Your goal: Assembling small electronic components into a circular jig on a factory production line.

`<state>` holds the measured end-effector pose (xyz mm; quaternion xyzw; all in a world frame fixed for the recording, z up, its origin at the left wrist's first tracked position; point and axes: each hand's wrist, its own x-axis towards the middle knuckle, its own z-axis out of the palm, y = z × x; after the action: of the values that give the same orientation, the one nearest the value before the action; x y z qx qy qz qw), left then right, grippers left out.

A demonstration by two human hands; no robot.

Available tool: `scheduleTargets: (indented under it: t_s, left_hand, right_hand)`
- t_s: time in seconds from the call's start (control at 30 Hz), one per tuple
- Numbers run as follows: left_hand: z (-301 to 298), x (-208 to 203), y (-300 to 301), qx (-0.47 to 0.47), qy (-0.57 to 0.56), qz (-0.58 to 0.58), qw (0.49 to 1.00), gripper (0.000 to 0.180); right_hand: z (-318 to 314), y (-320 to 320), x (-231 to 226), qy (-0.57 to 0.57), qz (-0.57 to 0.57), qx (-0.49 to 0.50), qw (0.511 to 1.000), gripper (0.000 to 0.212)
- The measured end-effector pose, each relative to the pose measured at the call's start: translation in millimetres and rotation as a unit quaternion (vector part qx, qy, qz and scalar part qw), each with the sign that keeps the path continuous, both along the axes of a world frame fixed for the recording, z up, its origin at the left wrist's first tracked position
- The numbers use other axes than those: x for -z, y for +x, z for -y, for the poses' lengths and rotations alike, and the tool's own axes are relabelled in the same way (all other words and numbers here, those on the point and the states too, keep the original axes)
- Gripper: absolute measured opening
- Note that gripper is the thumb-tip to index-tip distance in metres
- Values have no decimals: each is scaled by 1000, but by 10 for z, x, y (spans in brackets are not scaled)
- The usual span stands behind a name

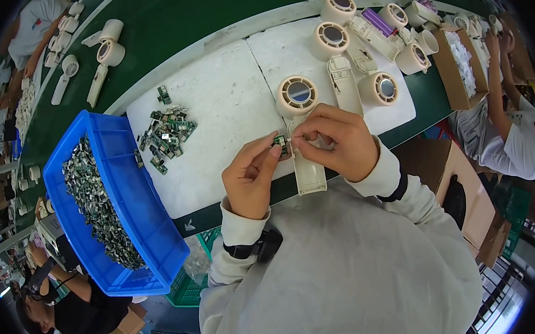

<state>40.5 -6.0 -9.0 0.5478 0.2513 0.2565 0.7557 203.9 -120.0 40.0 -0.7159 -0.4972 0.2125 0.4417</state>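
My left hand (249, 177) pinches a small green circuit board (279, 142) between thumb and fingers. Close against its right edge, the fingertips of my right hand (340, 142) are closed on what looks like a small white connector (289, 140); the fingers partly hide it. Below both hands lies a cream handheld fan body, its round head (298, 95) pointing away from me and its hollow handle (310, 175) toward me. Part of that handle is covered by my hands. Left of them, a loose pile of green circuit boards (167, 133) rests on the white foam sheet (221, 77).
A blue bin (139, 197) full of circuit boards stands at the left. Several cream fan bodies (333, 35) crowd the foam's far right. A cardboard box (459, 67) stands beyond them. Other people work at both sides. More fans (111, 54) lie on the green surface at far left.
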Motion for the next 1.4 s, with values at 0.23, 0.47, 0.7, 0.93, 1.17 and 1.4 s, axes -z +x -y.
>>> scheduleTargets:
  t_s: [0.23, 0.47, 0.7, 0.93, 1.17, 1.4]
  left_hand:
    - [75, 18, -1, -16, 110, -4, 994, 28]
    - [249, -59, 18, -97, 399, -125, 903, 37]
    - [241, -113, 85, -131, 425, -127, 887, 35]
    - [244, -33, 52, -116, 410, -126, 896, 36]
    - [221, -14, 58, -94, 349, -129, 924, 36]
    - [116, 57, 148, -124, 244, -86, 958, 29]
  right_hand:
    - [-5, 14, 106, 60, 57, -15, 996, 13]
    - [-49, -334, 106, 14, -66, 101, 993, 15]
    - [-50, -221, 83, 19, -2, 48, 999, 35]
    - [151, -107, 109, -14, 77, -98, 992, 78]
    - [94, -146, 218, 24, -12, -80, 996, 80]
    - [68, -24, 49, 1, 65, -132, 989, 93]
